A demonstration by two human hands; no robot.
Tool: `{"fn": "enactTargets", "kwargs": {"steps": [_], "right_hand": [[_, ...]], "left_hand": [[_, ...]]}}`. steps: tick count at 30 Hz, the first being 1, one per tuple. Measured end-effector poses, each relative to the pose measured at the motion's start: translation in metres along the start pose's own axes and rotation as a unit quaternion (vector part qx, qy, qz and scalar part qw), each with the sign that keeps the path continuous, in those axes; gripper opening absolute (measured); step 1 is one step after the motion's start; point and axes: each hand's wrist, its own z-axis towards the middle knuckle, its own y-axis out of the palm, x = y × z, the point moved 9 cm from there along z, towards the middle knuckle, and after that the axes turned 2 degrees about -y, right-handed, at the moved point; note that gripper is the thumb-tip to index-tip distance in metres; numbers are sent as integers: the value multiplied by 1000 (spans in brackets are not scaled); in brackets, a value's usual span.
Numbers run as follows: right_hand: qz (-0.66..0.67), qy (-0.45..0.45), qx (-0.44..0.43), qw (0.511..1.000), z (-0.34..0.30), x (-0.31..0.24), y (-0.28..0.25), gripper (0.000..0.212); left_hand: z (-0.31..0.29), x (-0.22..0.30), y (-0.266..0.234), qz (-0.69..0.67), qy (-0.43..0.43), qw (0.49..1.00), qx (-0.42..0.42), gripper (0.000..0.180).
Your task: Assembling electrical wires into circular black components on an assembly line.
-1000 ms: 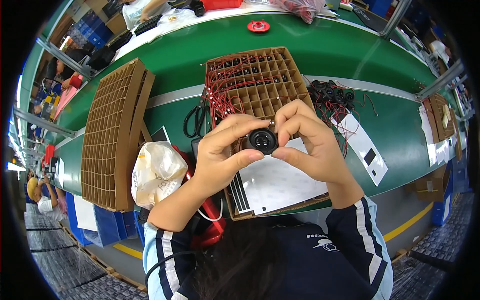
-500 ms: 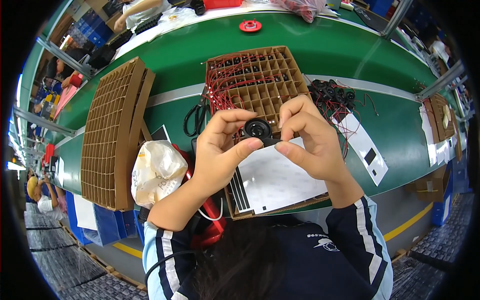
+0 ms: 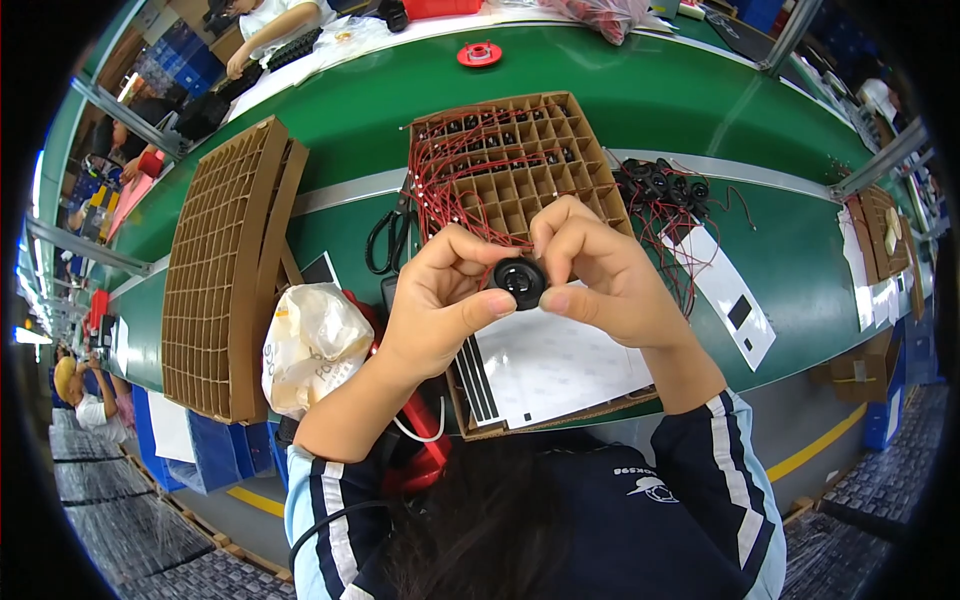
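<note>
A small round black speaker (image 3: 519, 283) is held up between my two hands, its front facing up. My left hand (image 3: 440, 290) pinches its left rim between thumb and fingers. On the opposite rim, the thumb and fingertips of my right hand (image 3: 605, 280) are closed. Whether a thin strip lies under those fingertips I cannot tell. Just behind my hands is a cardboard divider tray (image 3: 590, 150), with several similar black speakers and tangled red wires in its cells. Below my hands lies a white sheet (image 3: 570, 370) with black stripes and squares.
Black-handled scissors (image 3: 385, 240) and a white plastic bag (image 3: 318, 345) lie to the left, near stacked cardboard dividers (image 3: 215, 270). More wired speakers (image 3: 665, 185) are heaped on the right, by another white sheet (image 3: 725, 290). A red disc (image 3: 479, 54) sits on the far green belt.
My right hand has moved left and closed on the speaker's rim; the black strip seen between my thumbs no longer shows. The speaker is slightly lower. The red disc has shifted left.
</note>
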Motion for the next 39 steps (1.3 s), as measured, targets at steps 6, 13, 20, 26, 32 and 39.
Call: {"fn": "enactTargets", "kwargs": {"steps": [6,13,20,26,32,39], "right_hand": [[-9,11,24,1000,0,3,-3,33],[-146,-35,48,987,2,-9,-2,56],[-302,-127,26,944,3,-23,9,60],[-351,-155,-2,923,2,-21,17,59],[-286,-168,8,943,1,-23,19,57],[-303,-181,-6,936,1,-23,18,57]], "left_hand": [[3,-6,5,-1,-34,999,-42,29],[2,4,3,249,13,968,-41,36],[-4,-11,12,78,-71,993,-44,36],[-2,-19,11,-84,-86,992,-24,28],[-2,-18,14,-116,-102,988,-21,32],[-3,-27,6,-18,-131,991,6,39]]}}
